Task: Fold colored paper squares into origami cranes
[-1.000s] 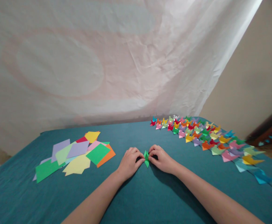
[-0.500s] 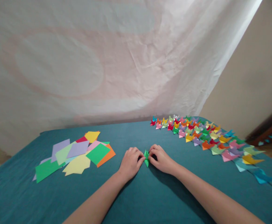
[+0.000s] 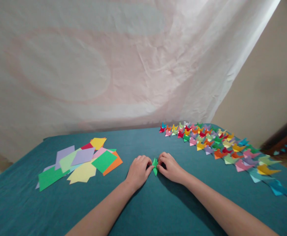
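Observation:
A small green folded paper point(image 3: 155, 167), narrow and diamond-shaped with a point at each end, lies at the middle of the table between my hands. My left hand point(image 3: 138, 169) pinches its left edge, thumb and fingers closed. On the opposite edge, my right hand point(image 3: 171, 167) grips it the same way. The fingertips cover parts of both sides, so the folds there are hidden.
Loose coloured paper sheets point(image 3: 84, 172) lie overlapping on the left of the teal cloth-covered table point(image 3: 143, 209). Several rows of folded paper birds point(image 3: 218, 154) run along the right side. Behind the table hangs a pale sheet point(image 3: 123, 65).
The whole view has shifted slightly, with everything a few pixels to the right. Both hands keep their pinch on the green folded paper, which looks much the same.

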`<state>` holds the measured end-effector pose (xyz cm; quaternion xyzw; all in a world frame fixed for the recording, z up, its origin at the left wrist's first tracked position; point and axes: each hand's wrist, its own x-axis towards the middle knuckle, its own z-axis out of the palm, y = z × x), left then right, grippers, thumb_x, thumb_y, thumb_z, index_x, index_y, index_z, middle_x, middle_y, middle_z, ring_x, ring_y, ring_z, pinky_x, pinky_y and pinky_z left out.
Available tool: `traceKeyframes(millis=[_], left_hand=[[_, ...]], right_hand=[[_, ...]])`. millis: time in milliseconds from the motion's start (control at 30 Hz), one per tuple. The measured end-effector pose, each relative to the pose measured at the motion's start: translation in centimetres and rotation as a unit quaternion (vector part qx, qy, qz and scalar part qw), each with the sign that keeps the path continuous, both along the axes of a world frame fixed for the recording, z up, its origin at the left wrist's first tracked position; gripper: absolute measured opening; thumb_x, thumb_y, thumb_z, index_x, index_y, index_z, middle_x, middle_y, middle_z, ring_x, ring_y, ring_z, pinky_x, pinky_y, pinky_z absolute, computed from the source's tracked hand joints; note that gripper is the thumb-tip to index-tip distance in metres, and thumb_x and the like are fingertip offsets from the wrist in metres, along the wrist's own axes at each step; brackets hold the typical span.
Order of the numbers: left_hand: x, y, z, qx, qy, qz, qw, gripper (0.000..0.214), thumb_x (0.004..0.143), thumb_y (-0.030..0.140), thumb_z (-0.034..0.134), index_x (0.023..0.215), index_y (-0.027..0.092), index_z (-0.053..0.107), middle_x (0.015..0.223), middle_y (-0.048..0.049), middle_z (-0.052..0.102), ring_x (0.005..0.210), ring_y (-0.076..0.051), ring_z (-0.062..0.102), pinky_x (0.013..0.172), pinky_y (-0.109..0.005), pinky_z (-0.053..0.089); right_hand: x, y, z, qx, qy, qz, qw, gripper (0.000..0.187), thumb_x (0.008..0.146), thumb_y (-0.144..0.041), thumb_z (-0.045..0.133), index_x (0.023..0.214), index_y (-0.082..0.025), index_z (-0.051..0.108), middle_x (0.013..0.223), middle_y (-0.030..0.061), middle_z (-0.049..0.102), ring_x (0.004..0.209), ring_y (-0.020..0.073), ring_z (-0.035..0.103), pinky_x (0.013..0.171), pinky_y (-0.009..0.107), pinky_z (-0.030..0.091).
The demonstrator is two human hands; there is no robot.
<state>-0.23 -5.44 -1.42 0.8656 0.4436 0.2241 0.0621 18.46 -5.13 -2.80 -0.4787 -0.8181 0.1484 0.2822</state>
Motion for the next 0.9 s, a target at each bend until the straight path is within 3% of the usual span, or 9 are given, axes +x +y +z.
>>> traceKeyframes(millis=[267, 533, 900], left_hand=[[0.1, -1.8, 1.3, 0.073, 0.098, -0.088, 0.989, 0.02, 0.091, 0.026, 0.046, 0.107, 0.018, 0.057, 0.106, -0.0063, 0.06, 0.104, -0.022, 0.049, 0.088, -0.038, 0.038], [0.2, -2.5, 1.0, 0.074, 0.117, -0.098, 0.985, 0.032, 0.09, 0.037, 0.047, 0.115, 0.017, 0.055, 0.113, -0.0071, 0.061, 0.113, -0.025, 0.046, 0.095, -0.041, 0.035], [0.1, -2.4, 1.0, 0.061, 0.115, -0.091, 0.987, 0.037, 0.09, 0.039, 0.047, 0.12, 0.018, 0.052, 0.118, -0.0078, 0.059, 0.116, -0.025, 0.044, 0.099, -0.042, 0.033]], right_hand=[[0.0, 0.1, 0.0, -0.003, -0.027, -0.009, 1.0, 0.005, 0.078, -0.015, 0.054, 0.074, -0.018, 0.053, 0.087, 0.0041, 0.052, 0.084, 0.0177, 0.047, 0.077, 0.031, 0.038], [-0.1, 0.0, 0.3, 0.0, -0.03, -0.01, 0.999, 0.006, 0.079, -0.016, 0.053, 0.073, -0.018, 0.053, 0.084, 0.0037, 0.051, 0.082, 0.0173, 0.046, 0.076, 0.03, 0.037], [0.0, 0.0, -0.2, 0.03, 0.001, -0.015, 0.999, 0.004, 0.08, -0.016, 0.054, 0.079, -0.018, 0.05, 0.082, 0.0033, 0.053, 0.079, 0.0178, 0.047, 0.073, 0.03, 0.038]])
